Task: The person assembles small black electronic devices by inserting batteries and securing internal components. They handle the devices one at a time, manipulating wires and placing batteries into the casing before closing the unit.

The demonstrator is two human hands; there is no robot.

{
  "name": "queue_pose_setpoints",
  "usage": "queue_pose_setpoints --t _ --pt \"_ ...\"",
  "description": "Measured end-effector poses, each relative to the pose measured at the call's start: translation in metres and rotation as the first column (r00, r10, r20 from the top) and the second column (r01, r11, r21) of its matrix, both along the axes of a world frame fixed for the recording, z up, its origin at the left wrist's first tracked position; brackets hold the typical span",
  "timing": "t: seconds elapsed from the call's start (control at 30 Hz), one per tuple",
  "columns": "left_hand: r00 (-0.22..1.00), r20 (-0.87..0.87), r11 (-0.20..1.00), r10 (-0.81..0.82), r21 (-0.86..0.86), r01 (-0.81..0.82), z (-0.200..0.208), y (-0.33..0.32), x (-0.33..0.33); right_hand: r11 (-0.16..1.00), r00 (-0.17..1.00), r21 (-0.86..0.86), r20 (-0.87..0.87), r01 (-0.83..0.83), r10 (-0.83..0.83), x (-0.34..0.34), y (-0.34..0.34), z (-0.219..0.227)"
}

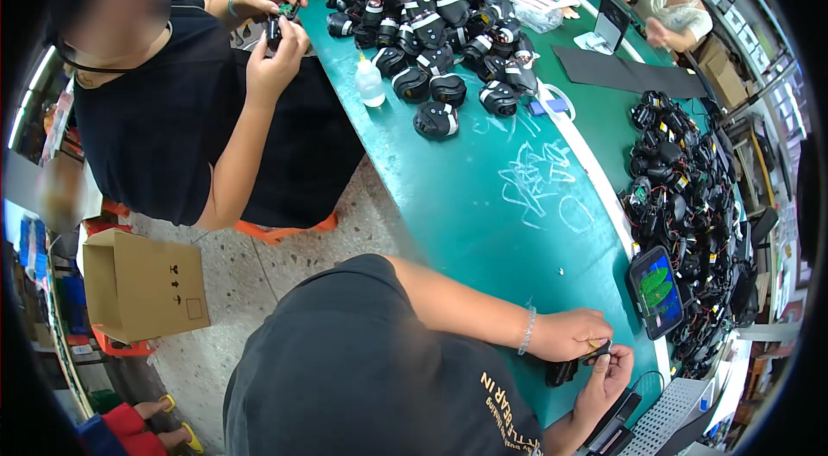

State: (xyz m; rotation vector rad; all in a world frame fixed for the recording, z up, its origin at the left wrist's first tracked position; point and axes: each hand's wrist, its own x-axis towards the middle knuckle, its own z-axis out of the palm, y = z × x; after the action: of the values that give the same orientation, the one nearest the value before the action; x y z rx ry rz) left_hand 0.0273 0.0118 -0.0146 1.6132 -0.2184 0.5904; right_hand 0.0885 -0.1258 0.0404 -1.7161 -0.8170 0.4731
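Observation:
My left hand [571, 335], with a clear beaded bracelet at the wrist, is closed in a pinch on a small black plastic part [595, 353]. My right hand [611, 377] grips the same part from the other side, its thumb and fingers meeting the left fingertips. A yellowish bit [597, 342] shows between the fingers; its kind is unclear. Just below my left hand is a larger black piece [561, 372], partly hidden. Both hands are over the near right end of the green table [457, 232].
A phone [657, 292] with a lit screen leans by a heap of black wired parts [681, 197] at right. Black-and-silver housings [423, 16] and a squeeze bottle [369, 82] lie far off. Two co-workers sit nearby; the left one holds a green circuit board [287, 11]. A cardboard box [155, 288] stands left.

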Motion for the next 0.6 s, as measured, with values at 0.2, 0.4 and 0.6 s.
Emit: queue_pose_setpoints --t 0.2,0.4,0.6 --pt "0.999 0.022 0.998 0.027 -0.05 -0.025 0.0 -0.002 0.004 1.0 0.998 -0.027 0.062 0.005 -0.004 -0.002 0.006 0.012" --pt "0.995 -0.091 0.99 0.029 -0.133 -0.041 0.011 0.0 0.001 0.994 0.994 -0.111 0.106 0.001 0.011 0.004 0.009 0.019" --pt "0.981 -0.181 0.973 -0.076 -0.23 0.033 0.006 0.002 0.003 0.989 0.989 -0.149 0.143 -0.001 0.022 0.003 0.015 0.019"
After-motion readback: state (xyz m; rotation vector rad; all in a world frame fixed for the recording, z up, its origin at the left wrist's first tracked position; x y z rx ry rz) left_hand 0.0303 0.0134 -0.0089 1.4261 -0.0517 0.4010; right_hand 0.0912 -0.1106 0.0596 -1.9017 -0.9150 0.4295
